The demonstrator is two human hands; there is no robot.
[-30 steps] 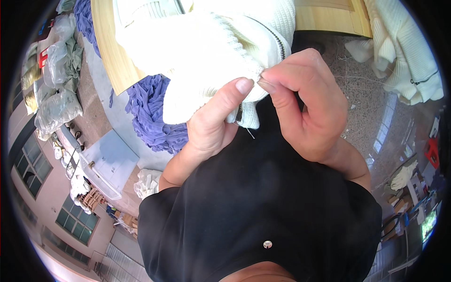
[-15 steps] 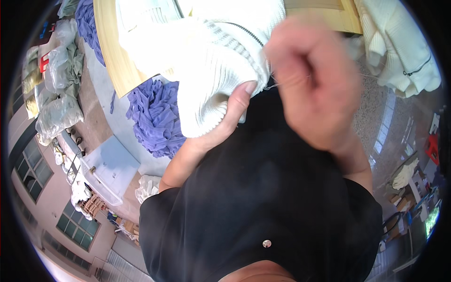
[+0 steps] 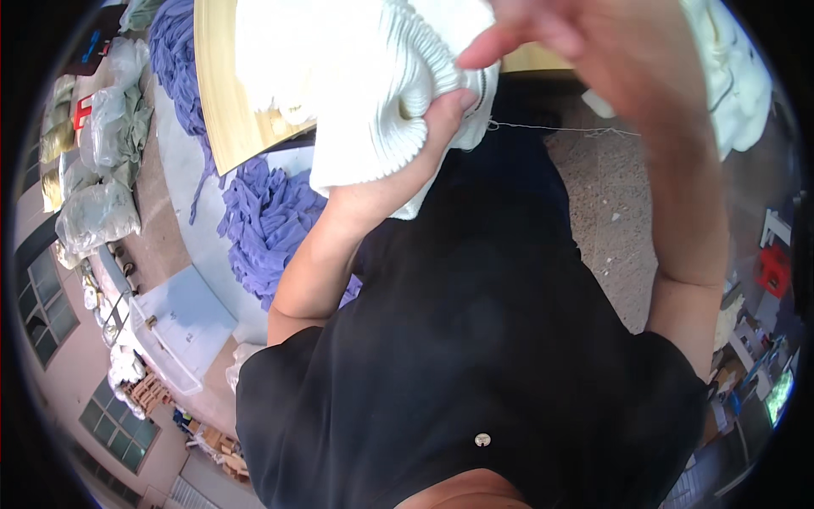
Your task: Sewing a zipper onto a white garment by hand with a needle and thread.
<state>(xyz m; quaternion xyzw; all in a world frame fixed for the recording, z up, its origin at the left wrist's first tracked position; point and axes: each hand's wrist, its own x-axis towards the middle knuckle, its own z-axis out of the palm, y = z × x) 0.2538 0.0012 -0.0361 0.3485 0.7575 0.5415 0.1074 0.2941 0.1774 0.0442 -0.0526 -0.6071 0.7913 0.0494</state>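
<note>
The left hand [image 3: 424, 144] is clenched on the bunched edge of a white ribbed knit garment [image 3: 373, 93], held above the lap just off the worktop [image 3: 216, 93] edge. The right hand [image 3: 585, 42], raised and blurred, pinches a taut thread [image 3: 551, 129] running from the garment. Purple knits [image 3: 263, 220] crowd the left; bare floor [image 3: 610, 204] lies open on the right.

You have one view only, from the camera on your head, looking steeply down your own front. Your black shirt [image 3: 475, 339] fills the lower middle, very near the lens. Your forearms rise toward the top edge, where your left hand [image 3: 415, 161] and right hand [image 3: 593, 51] sit close and large. The fisheye bends the floor [image 3: 606, 220] on the right and the windows [image 3: 38, 305] on the left toward the dark rim.
</note>
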